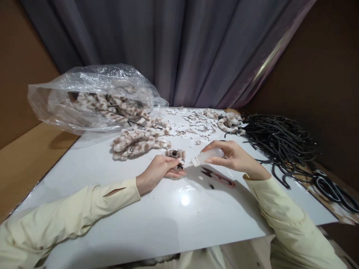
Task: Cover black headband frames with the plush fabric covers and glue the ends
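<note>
Over the middle of the white table, my left hand (161, 170) pinches a short spotted plush tube (181, 154) with dark ends. Its fingers hide part of the tube. From the right, my right hand (234, 157) grips a translucent squeeze bottle (209, 156), tilted so its thin nozzle points left at the dark end between my left fingers. Whether the nozzle touches it, I cannot tell. Below the bottle lie red-handled thread snips (218, 177), with a small black scrap (211, 186) beside them.
A clear plastic bag (98, 82) of spotted plush tubes stands back left, a plush bundle (134, 144) in front. Paper and thread scraps (196, 125) litter the back. Black cords (280, 142) heap at right, near large black-handled scissors (331, 188). A grey curtain (168, 48) hangs behind.
</note>
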Motion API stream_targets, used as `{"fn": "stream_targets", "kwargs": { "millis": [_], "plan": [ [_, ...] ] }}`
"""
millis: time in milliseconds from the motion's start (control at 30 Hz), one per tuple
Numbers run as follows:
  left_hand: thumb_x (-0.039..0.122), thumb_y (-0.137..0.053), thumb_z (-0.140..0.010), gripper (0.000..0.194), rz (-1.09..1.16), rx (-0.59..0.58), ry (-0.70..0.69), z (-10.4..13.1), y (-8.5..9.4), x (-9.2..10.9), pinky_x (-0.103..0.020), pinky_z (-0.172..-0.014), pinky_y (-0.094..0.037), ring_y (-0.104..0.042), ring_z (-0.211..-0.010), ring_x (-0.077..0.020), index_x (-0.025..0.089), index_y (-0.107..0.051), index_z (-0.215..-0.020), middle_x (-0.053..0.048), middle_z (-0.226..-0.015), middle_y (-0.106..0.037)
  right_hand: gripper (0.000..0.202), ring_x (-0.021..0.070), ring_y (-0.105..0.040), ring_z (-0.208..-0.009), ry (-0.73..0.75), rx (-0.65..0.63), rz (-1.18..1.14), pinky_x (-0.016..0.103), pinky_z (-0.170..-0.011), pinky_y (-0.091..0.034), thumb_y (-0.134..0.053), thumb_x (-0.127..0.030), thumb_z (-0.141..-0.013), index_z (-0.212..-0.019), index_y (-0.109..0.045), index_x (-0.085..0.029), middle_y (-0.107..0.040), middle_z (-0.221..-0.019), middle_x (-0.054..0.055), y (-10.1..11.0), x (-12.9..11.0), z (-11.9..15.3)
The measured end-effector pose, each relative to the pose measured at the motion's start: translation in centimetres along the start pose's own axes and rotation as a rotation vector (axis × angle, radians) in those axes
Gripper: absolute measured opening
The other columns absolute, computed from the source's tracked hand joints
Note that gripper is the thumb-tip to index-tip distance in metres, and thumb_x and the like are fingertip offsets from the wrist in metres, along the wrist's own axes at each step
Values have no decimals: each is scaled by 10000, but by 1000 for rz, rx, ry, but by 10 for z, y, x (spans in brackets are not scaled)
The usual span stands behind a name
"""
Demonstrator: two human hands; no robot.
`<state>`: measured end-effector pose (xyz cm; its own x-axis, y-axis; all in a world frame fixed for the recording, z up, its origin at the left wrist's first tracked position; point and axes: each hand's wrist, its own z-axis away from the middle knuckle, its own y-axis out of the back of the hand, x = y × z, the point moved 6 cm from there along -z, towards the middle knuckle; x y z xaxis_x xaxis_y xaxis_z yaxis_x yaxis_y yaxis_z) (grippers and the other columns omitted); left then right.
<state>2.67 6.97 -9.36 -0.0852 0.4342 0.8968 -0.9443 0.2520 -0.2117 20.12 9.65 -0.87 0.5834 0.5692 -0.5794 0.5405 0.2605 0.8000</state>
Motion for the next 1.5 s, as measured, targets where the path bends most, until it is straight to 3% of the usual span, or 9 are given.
{"fn": "stream_targets", "kwargs": {
  "millis": [767, 1500],
  "plan": [
    [248, -517, -863, 254, -36, -9, -10, -1, 0, -1, -242, -683, -554, -692, -788, -212, 25, -639, -863, -183, -804, -711, 277, 158, -558, -696, -26, 0, -68, 242, -567, -371, -607, -415, -783, -917, -644, -175, -657, -861, 52, -2, 5, 0],
    [238, -524, -867, 245, -22, -2, -11, -1, 0, 0, -233, -684, -554, -692, -793, -210, 21, -639, -858, -181, -799, -711, 299, 120, -494, -597, -44, -15, -51, 228, -524, -354, -588, -437, -790, -907, -635, -167, -642, -805, 42, -2, 4, 1]
  ]
}}
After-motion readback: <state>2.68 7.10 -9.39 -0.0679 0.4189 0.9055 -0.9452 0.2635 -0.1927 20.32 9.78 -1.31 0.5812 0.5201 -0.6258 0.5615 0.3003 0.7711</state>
